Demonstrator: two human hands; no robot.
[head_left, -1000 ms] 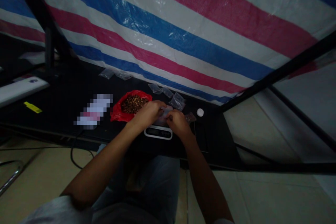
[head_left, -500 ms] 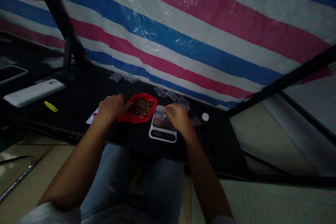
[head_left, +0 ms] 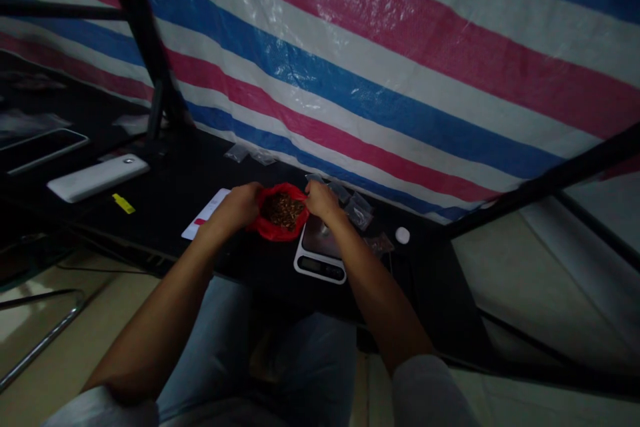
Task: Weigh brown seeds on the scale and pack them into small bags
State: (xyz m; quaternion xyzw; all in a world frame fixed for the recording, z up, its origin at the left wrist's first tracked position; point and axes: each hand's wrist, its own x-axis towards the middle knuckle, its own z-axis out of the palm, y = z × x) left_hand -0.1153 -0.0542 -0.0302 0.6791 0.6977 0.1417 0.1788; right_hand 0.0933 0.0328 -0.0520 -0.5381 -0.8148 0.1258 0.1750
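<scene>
Red plastic bag [head_left: 267,227] of brown seeds [head_left: 283,211] on black table [head_left: 200,177], left hand [head_left: 237,207] and right hand [head_left: 320,200] apart, clamped on opposite rims; digital kitchen scale [head_left: 317,250] just right of bag, nearer.

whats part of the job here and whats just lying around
Part of the job: left hand, right hand, red plastic bag, brown seed-like pieces, digital scale, probably the small clear plastic bags

Just lying around: white card, yellow tag, white oblong device, round white cap
</scene>
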